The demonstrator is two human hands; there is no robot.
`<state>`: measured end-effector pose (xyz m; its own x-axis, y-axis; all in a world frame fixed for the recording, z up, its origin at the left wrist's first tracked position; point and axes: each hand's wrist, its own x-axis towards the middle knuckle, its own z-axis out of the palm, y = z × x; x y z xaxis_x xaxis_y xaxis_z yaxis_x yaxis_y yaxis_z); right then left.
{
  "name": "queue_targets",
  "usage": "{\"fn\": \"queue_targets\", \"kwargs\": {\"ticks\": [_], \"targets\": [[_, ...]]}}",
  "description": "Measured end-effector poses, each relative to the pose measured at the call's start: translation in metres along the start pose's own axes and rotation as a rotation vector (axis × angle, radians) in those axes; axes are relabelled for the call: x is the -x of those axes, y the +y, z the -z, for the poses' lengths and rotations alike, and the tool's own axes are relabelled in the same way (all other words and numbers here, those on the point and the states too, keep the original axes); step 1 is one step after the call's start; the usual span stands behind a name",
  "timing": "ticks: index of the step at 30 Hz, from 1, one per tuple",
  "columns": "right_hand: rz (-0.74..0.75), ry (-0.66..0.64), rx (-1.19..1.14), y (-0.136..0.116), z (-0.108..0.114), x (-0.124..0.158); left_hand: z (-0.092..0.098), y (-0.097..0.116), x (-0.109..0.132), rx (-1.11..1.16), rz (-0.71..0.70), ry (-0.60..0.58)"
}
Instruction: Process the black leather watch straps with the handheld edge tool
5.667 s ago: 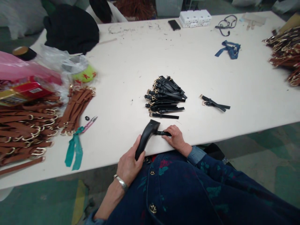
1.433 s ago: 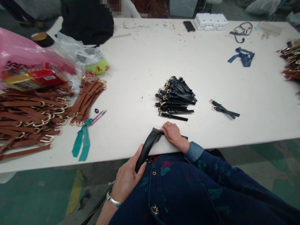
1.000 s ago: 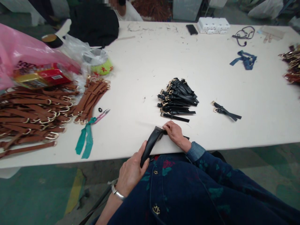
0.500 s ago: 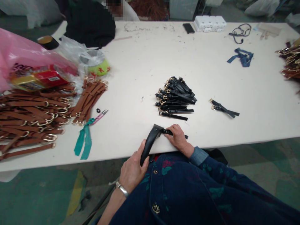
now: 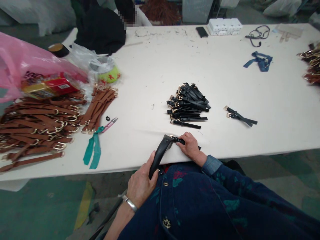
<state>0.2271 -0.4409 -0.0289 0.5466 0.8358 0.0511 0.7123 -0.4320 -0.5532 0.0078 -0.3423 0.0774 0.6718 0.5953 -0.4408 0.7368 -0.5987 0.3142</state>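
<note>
My left hand (image 5: 141,183) grips the lower end of a curved black piece (image 5: 160,155), possibly thick leather or rubber, which rises to the table's front edge (image 5: 125,170). Its upper end meets a narrow black strap (image 5: 178,140) with a gold buckle. My right hand (image 5: 191,146) rests on that strap, fingers holding it down on the table. Straight ahead lies a heap of similar black buckled straps (image 5: 187,106), with one loose strap (image 5: 185,124) nearest me. Two more black straps (image 5: 240,116) lie to the right.
Left on the white table are brown buckled straps (image 5: 37,126), a bundle (image 5: 98,108), pink-handled snips (image 5: 108,125) and teal ribbon (image 5: 93,150). A pink bag (image 5: 25,56) lies behind them. A blue ribbon (image 5: 261,61) lies far right. A co-worker's dark sleeve (image 5: 100,30) shows beyond.
The black piece has swung from a flatter lean to a steeper one, its top now at the strap under my right hand. The head view has shifted slightly.
</note>
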Motion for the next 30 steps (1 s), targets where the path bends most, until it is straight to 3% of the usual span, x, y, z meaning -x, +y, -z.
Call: {"fn": "queue_targets", "kwargs": {"ticks": [9,16,22,27,30], "targets": [[0.013,0.008,0.030,-0.002,0.000,0.003,-0.005,0.001,0.008,0.039,0.002,0.000],[0.009,0.012,0.031,-0.001,-0.002,0.003,-0.001,0.012,-0.015,0.024,-0.003,0.027],[0.054,-0.013,0.026,0.003,0.000,0.002,-0.008,0.015,-0.026,0.039,-0.003,0.096],[0.076,-0.030,0.005,0.017,0.019,0.007,-0.010,0.006,-0.018,0.065,0.042,0.143],[0.051,0.076,0.009,0.045,0.048,0.004,-0.010,0.000,-0.011,0.080,0.064,0.161]]}}
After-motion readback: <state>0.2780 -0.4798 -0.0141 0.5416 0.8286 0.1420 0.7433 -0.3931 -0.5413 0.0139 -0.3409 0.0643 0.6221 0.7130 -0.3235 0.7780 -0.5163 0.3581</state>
